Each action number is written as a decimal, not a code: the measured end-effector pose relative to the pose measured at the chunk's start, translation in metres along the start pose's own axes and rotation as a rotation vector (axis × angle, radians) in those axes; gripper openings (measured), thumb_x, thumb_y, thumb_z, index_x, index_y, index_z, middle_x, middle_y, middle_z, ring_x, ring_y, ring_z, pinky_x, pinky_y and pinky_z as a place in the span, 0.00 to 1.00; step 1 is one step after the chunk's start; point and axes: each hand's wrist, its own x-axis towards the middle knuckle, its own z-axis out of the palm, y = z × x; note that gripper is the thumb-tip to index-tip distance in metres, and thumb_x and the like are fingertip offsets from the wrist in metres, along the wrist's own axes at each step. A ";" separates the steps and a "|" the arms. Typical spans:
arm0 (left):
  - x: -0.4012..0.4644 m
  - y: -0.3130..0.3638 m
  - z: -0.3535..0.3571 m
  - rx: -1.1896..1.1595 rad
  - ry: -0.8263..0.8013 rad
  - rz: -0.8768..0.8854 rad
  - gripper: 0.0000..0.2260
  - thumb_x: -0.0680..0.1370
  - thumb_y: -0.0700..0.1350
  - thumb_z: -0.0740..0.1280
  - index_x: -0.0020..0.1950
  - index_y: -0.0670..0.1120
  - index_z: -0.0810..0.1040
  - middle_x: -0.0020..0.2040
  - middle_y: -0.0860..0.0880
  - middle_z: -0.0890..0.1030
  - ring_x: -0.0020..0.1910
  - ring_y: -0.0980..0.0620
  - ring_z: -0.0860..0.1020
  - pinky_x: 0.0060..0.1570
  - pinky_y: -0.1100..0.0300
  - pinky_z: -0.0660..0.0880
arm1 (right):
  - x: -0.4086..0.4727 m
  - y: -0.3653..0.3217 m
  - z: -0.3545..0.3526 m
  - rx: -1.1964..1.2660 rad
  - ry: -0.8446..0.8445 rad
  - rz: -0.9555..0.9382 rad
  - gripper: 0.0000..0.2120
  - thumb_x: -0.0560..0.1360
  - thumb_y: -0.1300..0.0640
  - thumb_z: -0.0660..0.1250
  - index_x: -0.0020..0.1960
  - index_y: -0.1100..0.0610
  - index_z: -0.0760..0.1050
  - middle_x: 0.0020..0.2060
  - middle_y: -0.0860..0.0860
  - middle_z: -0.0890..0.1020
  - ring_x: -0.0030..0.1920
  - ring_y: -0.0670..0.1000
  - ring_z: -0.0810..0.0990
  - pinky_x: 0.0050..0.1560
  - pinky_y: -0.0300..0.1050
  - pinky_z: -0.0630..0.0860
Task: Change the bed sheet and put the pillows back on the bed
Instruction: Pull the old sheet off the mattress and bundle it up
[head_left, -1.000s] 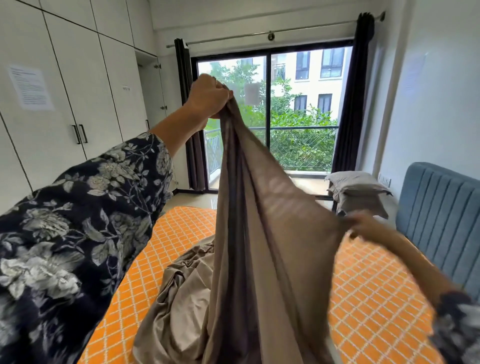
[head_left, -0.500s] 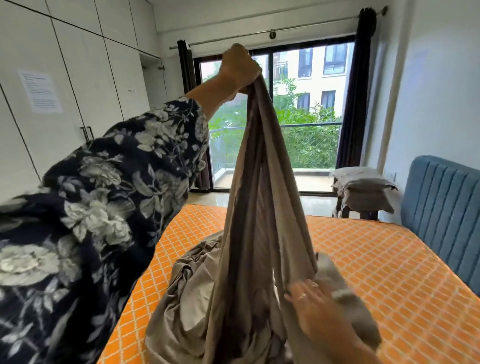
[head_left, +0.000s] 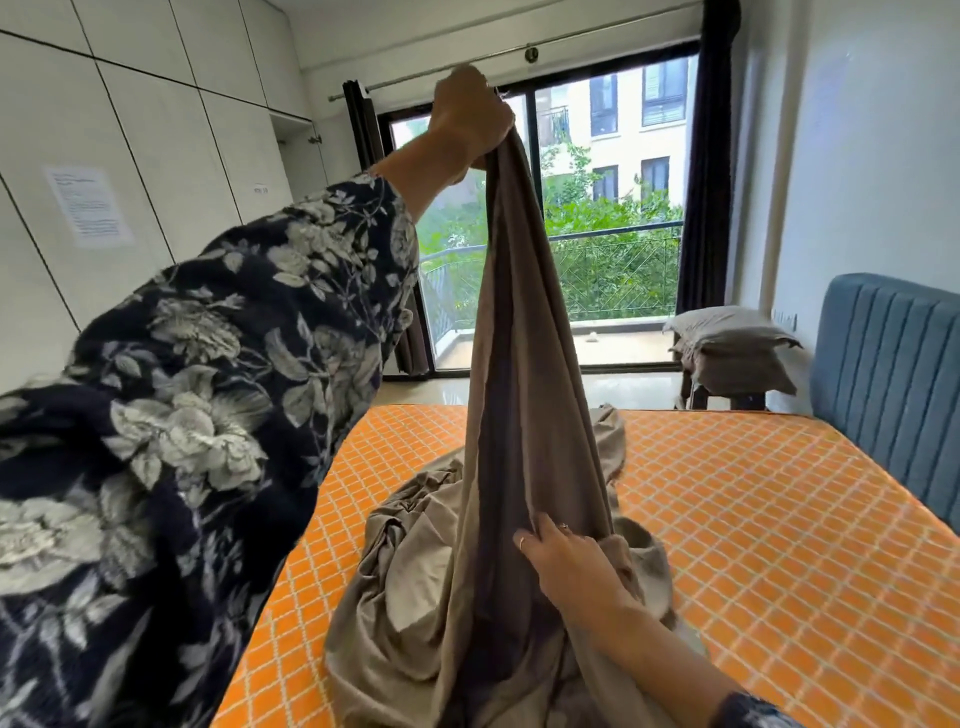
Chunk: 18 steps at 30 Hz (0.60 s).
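Note:
A taupe bed sheet (head_left: 524, 322) hangs in a long bunch from my left hand (head_left: 467, 122), which grips its top high in front of the window. The rest of the sheet lies crumpled on the bare orange quilted mattress (head_left: 769, 519). Low down, my right hand (head_left: 571, 564) holds the hanging folds, fingers curled into the cloth just above the mattress. Two grey pillows (head_left: 732, 338) are stacked on a dark stool beyond the far right corner of the bed.
A blue padded headboard (head_left: 888, 374) runs along the bed's right side. White wardrobe doors (head_left: 130, 156) fill the left wall. A glass balcony door (head_left: 608, 223) with dark curtains stands behind the bed, with tiled floor between.
My left hand has lifted the sheet higher. My right hand came in from the right, dropped low and took hold of the hanging folds near the mattress.

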 end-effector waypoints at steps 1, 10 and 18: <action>-0.001 0.001 -0.001 0.007 0.002 0.009 0.15 0.76 0.39 0.61 0.60 0.36 0.76 0.58 0.39 0.80 0.56 0.43 0.80 0.52 0.53 0.79 | 0.002 -0.002 0.003 0.076 -0.133 0.063 0.21 0.75 0.67 0.56 0.65 0.55 0.70 0.58 0.56 0.74 0.55 0.58 0.78 0.49 0.51 0.77; -0.002 0.000 0.002 0.027 0.069 0.028 0.12 0.76 0.37 0.65 0.58 0.36 0.77 0.54 0.42 0.80 0.49 0.47 0.82 0.47 0.53 0.81 | 0.023 -0.027 0.034 0.584 -0.282 0.381 0.22 0.79 0.51 0.57 0.73 0.52 0.64 0.67 0.55 0.71 0.68 0.58 0.69 0.67 0.53 0.68; 0.005 -0.024 -0.008 0.045 0.053 0.033 0.05 0.76 0.36 0.63 0.52 0.41 0.74 0.52 0.44 0.80 0.46 0.48 0.82 0.44 0.51 0.82 | 0.054 -0.060 0.057 0.541 -0.137 0.594 0.24 0.77 0.39 0.59 0.68 0.51 0.71 0.62 0.54 0.72 0.63 0.58 0.72 0.61 0.54 0.72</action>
